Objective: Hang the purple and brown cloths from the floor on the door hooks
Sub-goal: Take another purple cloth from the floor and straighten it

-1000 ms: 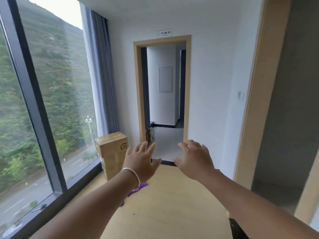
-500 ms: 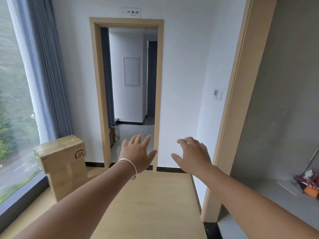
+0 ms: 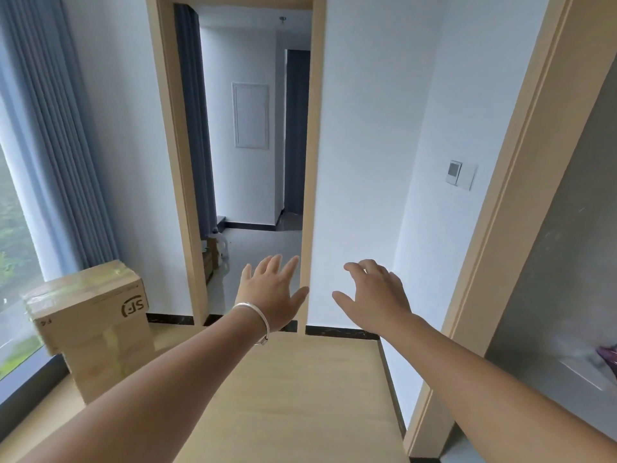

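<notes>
Before the doorway (image 3: 253,162), now seen nearer than earlier, the left hand (image 3: 272,292) and right hand (image 3: 374,295) are held out, each grip spread and empty.

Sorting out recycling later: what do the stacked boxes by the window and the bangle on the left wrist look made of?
Stacked boxes: brown cardboard, matte, with glossy clear tape and a printed logo. Bangle: probably silver-toned metal, smooth and shiny; the exact metal can't be told.
</notes>
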